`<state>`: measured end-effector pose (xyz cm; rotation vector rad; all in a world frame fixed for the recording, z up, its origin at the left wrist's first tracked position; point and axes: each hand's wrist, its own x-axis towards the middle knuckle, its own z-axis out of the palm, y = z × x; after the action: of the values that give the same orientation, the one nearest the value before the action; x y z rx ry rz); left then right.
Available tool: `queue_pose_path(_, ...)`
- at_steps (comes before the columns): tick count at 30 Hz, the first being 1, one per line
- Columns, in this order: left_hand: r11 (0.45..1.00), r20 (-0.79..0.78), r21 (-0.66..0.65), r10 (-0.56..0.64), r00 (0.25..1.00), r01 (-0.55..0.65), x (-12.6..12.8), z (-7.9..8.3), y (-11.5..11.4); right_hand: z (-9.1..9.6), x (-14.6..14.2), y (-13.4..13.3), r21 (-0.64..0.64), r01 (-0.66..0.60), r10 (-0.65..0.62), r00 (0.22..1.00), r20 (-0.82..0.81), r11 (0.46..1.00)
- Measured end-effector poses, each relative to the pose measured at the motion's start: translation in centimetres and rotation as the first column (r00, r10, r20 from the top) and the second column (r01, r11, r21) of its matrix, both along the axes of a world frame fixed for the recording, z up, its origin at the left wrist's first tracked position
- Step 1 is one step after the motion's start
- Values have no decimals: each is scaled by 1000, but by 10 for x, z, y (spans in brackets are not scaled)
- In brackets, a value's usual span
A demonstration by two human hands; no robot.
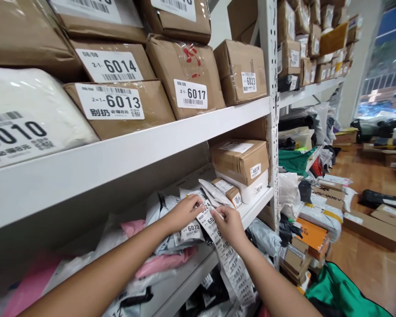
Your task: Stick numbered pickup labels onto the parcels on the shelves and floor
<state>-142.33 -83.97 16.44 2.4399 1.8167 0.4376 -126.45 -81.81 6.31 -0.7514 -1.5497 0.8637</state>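
Note:
A long strip of numbered barcode labels (pixel 232 259) hangs down past the front of the lower shelf. At its top end my right hand (pixel 229 222) pinches the strip between thumb and fingers. My left hand (pixel 185 213) is closed on the same end, by the label reading 6024. Below my left hand lies a grey mailing bag labelled 6022 (pixel 191 229). Just behind the hands are a white parcel bag (pixel 214 191) and a small brown box (pixel 229 191). My fingertips partly hide the top labels.
Brown boxes such as the one marked 6017 (pixel 188 79) fill the upper shelf (pixel 185 132). A box marked 4039 (pixel 242 160) sits at the lower shelf's right end, beside a perforated white post (pixel 273 145). Parcels and a green bag (pixel 345 290) cover the floor at right.

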Motion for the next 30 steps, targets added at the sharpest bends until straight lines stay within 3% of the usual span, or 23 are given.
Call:
queue_pose_path(4,997,-233,6,77,969,-77,10,0,6,3,-3,-1,8,114,-115,991,76,993)
queue_pose_path(7,990,-373,17,139,917,-143,18,-2,8,2,-4,1,-13,115,-114,990,81,993)
queue_pose_path(11,977,-429,31,202,881,-209,26,-8,7,0,-1,6,-59,12,-7,997,83,998)
queue_pose_path(17,970,-501,33,225,836,-242,36,-12,7,-3,2,5,-66,141,-135,988,77,988)
queue_pose_path(20,974,-526,32,208,824,-226,37,-12,7,-5,8,4,-151,18,-19,1000,-5,988)
queue_pose_path(23,977,-538,35,195,820,-209,37,-15,7,-11,16,3,-293,-195,170,980,-107,936)
queue_pose_path(27,984,-528,38,170,832,-177,37,-18,7,-24,26,-7,-377,-232,110,942,-319,897)
queue_pose_path(30,972,-477,69,229,848,-224,35,-15,4,-31,38,-19,-329,-255,100,900,-423,909)
